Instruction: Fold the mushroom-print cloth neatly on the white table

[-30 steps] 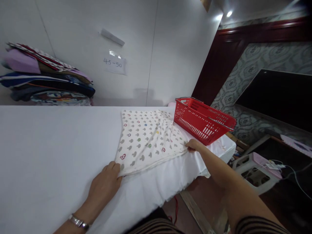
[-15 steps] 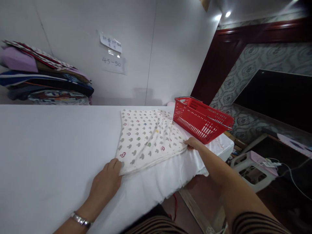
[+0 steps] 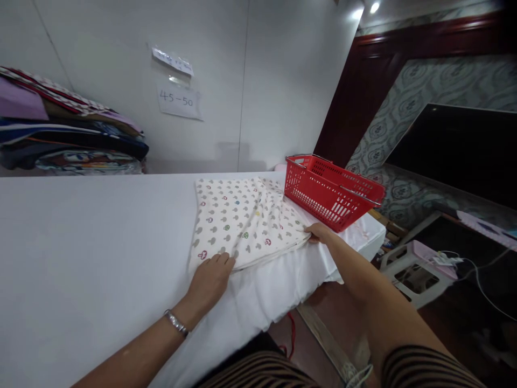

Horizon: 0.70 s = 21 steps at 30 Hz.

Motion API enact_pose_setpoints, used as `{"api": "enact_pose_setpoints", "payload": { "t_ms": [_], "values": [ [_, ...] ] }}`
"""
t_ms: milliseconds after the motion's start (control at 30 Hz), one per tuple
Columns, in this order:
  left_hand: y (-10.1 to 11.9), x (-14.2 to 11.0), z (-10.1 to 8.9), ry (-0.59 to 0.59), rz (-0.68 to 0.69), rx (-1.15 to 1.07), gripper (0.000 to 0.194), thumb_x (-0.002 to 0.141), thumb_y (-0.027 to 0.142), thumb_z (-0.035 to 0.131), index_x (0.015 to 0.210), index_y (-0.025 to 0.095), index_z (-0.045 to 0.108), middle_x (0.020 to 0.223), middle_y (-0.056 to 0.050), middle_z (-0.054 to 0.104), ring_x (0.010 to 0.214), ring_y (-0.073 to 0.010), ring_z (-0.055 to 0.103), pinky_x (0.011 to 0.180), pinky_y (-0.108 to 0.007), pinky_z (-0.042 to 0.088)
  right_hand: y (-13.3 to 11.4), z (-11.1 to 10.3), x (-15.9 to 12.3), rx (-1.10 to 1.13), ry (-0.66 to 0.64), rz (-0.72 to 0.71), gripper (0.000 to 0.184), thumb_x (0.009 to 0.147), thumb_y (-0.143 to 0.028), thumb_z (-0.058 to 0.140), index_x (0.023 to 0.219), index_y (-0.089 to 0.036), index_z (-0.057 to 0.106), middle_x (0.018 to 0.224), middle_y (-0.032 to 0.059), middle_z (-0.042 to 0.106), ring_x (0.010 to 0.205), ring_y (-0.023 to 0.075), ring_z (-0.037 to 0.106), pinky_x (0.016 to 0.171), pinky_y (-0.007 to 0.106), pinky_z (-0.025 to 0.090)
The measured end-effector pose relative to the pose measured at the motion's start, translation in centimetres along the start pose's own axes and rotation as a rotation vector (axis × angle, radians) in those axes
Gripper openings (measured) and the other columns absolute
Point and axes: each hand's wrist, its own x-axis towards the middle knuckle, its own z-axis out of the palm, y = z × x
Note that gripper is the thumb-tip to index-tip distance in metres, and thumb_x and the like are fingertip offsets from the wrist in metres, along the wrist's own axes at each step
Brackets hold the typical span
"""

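Note:
A white cloth [image 3: 242,215] printed with small mushrooms lies folded in layers on the white-covered table [image 3: 100,231], with creases running through its right half. My left hand [image 3: 212,277] is at its near edge, left of the middle, fingers curled over the fabric; the thumb is hidden. A metal band circles that wrist. At the near right corner, my right hand [image 3: 319,233] pinches the cloth's edge between thumb and fingers. Right behind that hand stands a red plastic basket [image 3: 319,188] with metal handles.
Folded textiles are stacked [image 3: 72,129] at the back left against a pale wall, where paper notes [image 3: 180,102] hang. To the right, beyond the table's edge, are a plastic stool [image 3: 420,269] with a white cable and a dark screen [image 3: 456,151].
My left hand has slid right along the near edge, away from the left corner of the cloth. My right hand stays at its corner. The view has shifted slightly.

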Motion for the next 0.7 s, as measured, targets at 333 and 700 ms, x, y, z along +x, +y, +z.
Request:
{"api": "enact_pose_setpoints", "payload": {
  "t_ms": [333, 700],
  "values": [
    [-0.8, -0.6, 1.0, -0.070, -0.003, -0.018, 0.030, 0.083, 0.004, 0.033, 0.089, 0.017, 0.058, 0.091, -0.007, 0.057, 0.087, -0.0198, 0.051, 0.073, -0.033, 0.040, -0.4, -0.7, -0.1, -0.387, 0.155, -0.116, 0.019, 0.067, -0.028, 0.071, 0.065, -0.014, 0.059, 0.047, 0.0025, 0.054, 0.055, 0.0179, 0.057, 0.050, 0.024, 0.042],
    [0.9, 1.3, 1.4, 0.087, 0.164, 0.035, 0.033, 0.082, 0.000, 0.034, 0.099, 0.019, 0.055, 0.099, -0.006, 0.054, 0.090, -0.0206, 0.048, 0.075, -0.034, 0.040, -1.0, -0.4, -3.2, -0.626, -0.051, -0.691, 0.023, 0.068, -0.009, 0.056, 0.085, -0.019, 0.068, 0.093, 0.0014, 0.067, 0.087, 0.0152, 0.059, 0.077, 0.021, 0.042]
  ]
}}
